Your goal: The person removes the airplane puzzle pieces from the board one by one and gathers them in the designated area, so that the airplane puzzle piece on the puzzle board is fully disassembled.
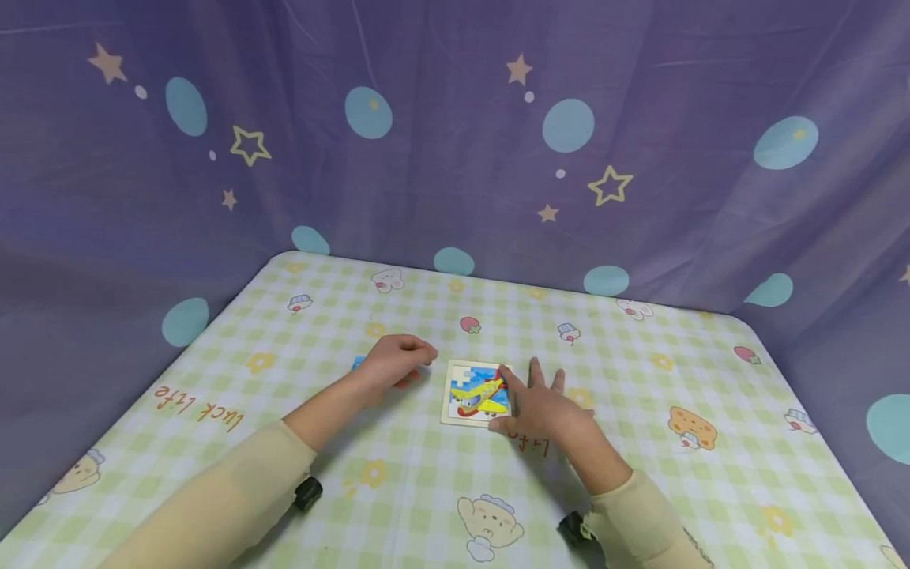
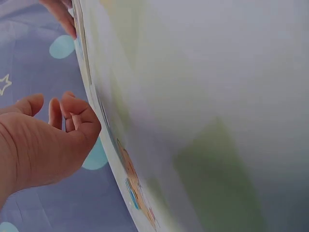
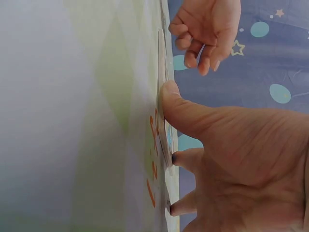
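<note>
A small jigsaw puzzle (image 1: 480, 395) of a yellow aeroplane lies in a pale wooden frame on the cloth, with a whitish patch at its upper left corner. My right hand (image 1: 547, 407) spreads its fingers at the frame's right side. Its thumb (image 3: 175, 99) rests on the frame's edge, and the forefinger touches near the top right corner. To the left of the puzzle my left hand (image 1: 389, 367) hovers above the cloth, fingers loosely bent, with nothing visible between them. A blue piece (image 1: 358, 362) shows partly behind that hand. Something reddish (image 1: 408, 380) peeks out beneath its fingers.
The table is covered by a green and white checked cloth (image 1: 419, 506) printed with bears, flowers and lettering. A purple curtain (image 1: 455, 158) with stars and blue ovals hangs behind it and at both sides. Each wrist carries a black camera (image 1: 309, 493).
</note>
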Demonstrator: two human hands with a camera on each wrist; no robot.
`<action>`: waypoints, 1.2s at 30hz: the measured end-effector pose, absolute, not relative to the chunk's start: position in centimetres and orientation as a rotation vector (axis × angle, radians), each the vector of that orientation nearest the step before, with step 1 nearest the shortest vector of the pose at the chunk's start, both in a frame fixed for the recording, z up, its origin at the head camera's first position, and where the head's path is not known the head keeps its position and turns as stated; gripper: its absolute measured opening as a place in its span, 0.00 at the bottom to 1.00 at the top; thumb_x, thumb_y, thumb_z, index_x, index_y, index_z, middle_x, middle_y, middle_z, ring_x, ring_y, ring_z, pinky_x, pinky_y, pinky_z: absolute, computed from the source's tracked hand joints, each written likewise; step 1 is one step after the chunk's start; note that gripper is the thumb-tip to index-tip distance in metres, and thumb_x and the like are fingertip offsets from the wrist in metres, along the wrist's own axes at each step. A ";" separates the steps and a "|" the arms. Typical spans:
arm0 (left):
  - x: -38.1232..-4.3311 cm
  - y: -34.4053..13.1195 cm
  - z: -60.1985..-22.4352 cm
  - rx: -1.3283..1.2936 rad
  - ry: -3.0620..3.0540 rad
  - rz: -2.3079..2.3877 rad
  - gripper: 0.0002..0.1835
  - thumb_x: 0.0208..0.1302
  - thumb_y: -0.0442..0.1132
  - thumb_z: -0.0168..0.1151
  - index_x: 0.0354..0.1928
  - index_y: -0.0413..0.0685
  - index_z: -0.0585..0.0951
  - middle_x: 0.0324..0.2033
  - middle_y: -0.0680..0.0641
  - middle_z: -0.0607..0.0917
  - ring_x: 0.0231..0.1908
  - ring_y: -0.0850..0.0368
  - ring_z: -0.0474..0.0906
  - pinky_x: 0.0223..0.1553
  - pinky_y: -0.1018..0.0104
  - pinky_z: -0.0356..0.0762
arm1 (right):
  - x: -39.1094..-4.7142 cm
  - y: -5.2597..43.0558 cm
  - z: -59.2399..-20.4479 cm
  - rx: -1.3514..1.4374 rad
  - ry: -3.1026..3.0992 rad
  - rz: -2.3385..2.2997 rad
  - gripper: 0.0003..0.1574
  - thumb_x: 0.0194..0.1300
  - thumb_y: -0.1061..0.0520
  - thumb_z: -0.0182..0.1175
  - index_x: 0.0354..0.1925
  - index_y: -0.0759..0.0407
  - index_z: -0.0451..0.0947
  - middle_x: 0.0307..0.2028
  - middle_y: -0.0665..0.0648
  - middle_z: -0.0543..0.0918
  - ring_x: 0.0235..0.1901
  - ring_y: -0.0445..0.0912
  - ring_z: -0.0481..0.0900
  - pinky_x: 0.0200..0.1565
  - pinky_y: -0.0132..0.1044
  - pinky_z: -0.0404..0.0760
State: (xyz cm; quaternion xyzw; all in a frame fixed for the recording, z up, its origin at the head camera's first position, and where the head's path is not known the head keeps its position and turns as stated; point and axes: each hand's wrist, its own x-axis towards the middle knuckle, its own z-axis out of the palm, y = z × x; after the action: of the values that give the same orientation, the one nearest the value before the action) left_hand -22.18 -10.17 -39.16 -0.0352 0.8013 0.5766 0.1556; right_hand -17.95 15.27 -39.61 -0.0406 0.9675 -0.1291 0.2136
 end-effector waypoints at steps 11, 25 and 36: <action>-22.6 -7.9 -39.9 -0.016 2.238 1.658 0.13 0.68 0.42 0.66 0.47 0.40 0.85 0.39 0.43 0.84 0.30 0.53 0.77 0.30 0.65 0.77 | -18.0 15.1 -39.6 -0.103 2.678 -0.357 0.60 0.60 0.29 0.66 0.81 0.34 0.47 0.80 0.65 0.36 0.74 0.74 0.32 0.48 0.89 0.50; -23.0 -5.6 -40.0 0.024 2.218 1.671 0.10 0.68 0.38 0.66 0.43 0.37 0.85 0.30 0.42 0.83 0.26 0.56 0.76 0.27 0.67 0.79 | -18.1 15.3 -39.6 -0.104 2.680 -0.353 0.60 0.60 0.28 0.65 0.81 0.33 0.47 0.80 0.65 0.36 0.74 0.74 0.31 0.48 0.89 0.50; -23.3 -4.2 -40.5 0.061 2.249 1.665 0.08 0.67 0.36 0.66 0.41 0.36 0.85 0.25 0.43 0.80 0.25 0.56 0.75 0.27 0.67 0.77 | -18.1 15.3 -39.4 -0.105 2.675 -0.345 0.59 0.60 0.28 0.65 0.81 0.34 0.48 0.79 0.66 0.36 0.74 0.75 0.32 0.47 0.89 0.52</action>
State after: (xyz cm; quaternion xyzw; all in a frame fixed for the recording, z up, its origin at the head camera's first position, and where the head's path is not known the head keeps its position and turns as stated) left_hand -23.33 -4.20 -40.51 0.0213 0.7917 0.5863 0.1705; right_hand -18.06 15.25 -39.45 -0.0380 0.9669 -0.1246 0.2194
